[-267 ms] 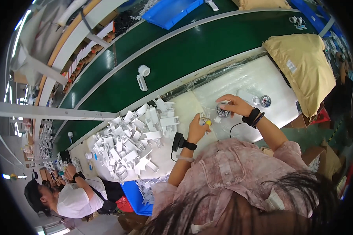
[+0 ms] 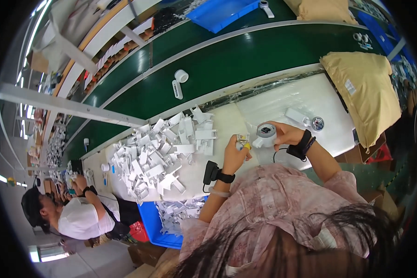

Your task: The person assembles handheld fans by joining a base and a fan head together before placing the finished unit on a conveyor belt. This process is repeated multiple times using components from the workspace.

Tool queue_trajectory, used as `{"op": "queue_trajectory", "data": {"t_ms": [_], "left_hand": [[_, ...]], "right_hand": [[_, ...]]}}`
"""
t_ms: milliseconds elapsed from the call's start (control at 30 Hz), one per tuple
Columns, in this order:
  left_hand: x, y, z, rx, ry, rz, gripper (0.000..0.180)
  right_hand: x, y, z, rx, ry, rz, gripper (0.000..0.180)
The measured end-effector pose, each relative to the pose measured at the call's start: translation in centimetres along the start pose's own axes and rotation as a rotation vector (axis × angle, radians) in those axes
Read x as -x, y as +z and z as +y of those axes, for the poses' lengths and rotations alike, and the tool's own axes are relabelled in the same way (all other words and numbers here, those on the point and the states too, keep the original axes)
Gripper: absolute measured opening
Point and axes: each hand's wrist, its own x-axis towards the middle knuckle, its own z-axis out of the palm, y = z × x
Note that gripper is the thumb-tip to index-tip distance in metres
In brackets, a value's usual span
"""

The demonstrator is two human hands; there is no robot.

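Note:
My right hand (image 2: 287,134) is closed round the right side of a white round housing (image 2: 265,135), its grey-rimmed face upward with dark parts inside. Just left of it, my left hand (image 2: 236,154) grips a small yellow-handled tool (image 2: 247,145); its exact kind is hard to make out. The two hands are close together over the near edge of the white-covered table (image 2: 264,109). Behind my right hand lies a similar round-headed piece (image 2: 317,123) with a white handle part (image 2: 297,115).
To the left is a heap of white plastic parts (image 2: 157,155), with a blue bin (image 2: 155,227) of more below. A green conveyor (image 2: 217,65) runs behind, carrying a white round-headed device (image 2: 180,76). A brown sack (image 2: 366,92) stands right. A co-worker (image 2: 85,217) sits left.
My right hand has shifted from over the top of the round housing to its right side. The housing is now tilted, showing its white side. My left hand still grips the yellow-handled tool.

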Motion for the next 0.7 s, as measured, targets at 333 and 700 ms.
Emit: {"op": "queue_trajectory", "data": {"t_ms": [333,700], "left_hand": [[3.3,0.5,-0.8,0.0,-0.015,-0.018,0.03],[4.8,0.2,-1.2,0.162,0.0,-0.114,0.033]], "right_hand": [[-1.5,3.3,0.1,0.343,0.056,0.179,0.041],[-1.5,5.1,-1.8,0.496,-0.093,0.077,0.057]]}}
